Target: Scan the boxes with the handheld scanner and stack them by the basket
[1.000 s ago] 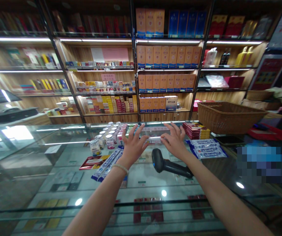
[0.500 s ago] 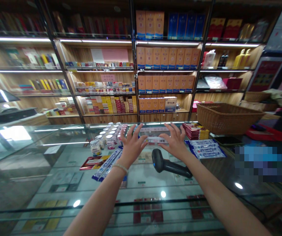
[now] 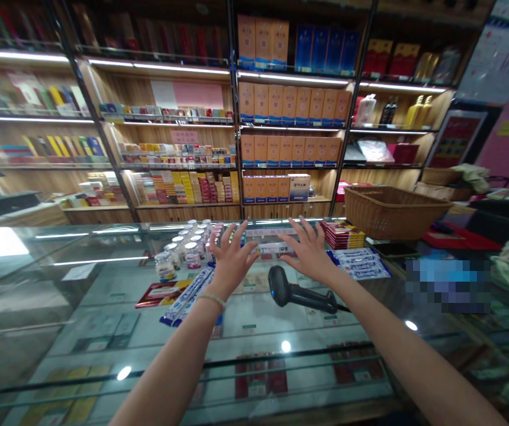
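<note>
My left hand point(image 3: 232, 260) and my right hand point(image 3: 308, 254) reach out over the glass counter point(image 3: 103, 296) with fingers spread. Between them they press the two ends of a long pale carton point(image 3: 269, 249), which hangs just above more cartons point(image 3: 276, 232) at the counter's far edge. A black barcode scanner point(image 3: 299, 293) lies on the glass right under my right wrist. Long blue-and-white packs point(image 3: 187, 293) lie under my left wrist.
Small white-lidded jars point(image 3: 183, 248) stand left of my hands. A stack of red packs point(image 3: 342, 234), more blue-and-white packs point(image 3: 361, 263) and a wicker basket point(image 3: 392, 212) are on the right. Shelves of boxes point(image 3: 290, 148) fill the wall behind.
Both hands have drawn closer together around the carton's ends and shifted slightly left. The carton sits a little higher than a second ago. My head has turned a bit to the right.
</note>
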Available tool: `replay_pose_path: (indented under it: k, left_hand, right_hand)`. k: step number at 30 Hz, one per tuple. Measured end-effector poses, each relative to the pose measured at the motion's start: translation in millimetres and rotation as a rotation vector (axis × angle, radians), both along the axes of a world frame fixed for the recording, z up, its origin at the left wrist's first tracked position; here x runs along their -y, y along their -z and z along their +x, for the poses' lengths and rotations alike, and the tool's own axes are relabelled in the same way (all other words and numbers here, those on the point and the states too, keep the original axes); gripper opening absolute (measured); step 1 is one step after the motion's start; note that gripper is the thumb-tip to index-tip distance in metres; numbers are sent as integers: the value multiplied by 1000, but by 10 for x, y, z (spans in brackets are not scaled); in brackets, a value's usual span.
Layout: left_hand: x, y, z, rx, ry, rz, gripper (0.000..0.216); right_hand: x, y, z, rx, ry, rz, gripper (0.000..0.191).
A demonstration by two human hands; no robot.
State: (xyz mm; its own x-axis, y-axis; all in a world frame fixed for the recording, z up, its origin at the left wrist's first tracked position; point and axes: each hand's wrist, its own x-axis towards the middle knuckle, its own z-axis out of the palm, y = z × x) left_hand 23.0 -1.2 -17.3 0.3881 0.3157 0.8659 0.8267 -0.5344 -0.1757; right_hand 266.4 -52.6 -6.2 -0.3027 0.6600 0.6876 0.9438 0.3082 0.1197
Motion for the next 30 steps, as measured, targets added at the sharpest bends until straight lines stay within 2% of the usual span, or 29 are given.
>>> replay_pose_path:
  k: [3,8,13,16,23,30]
  left_hand:
    - [-11,2,-7,24,-3,-16,18]
    - [-33,18,-17,62,16,-62,16]
    - [-29,23,-21,65,15,-72,15]
    - [-23,21,-23,61,4,-60,16]
    - [-33,30,-43,66,-3,-68,17]
    - [-84,13,-135,106,-20,-77,16]
  right_hand:
    - [233,-35,-4,58,-1,-64,57]
    - [616,94,4,58,39,-137,66]
    - [767,204,-6,66,11,-222,75]
    - [789,245,-48,83,9,-240,68]
    - [755,360,-204,84,39,-213,33]
    - [685,317,-225,-70,44,-181,28]
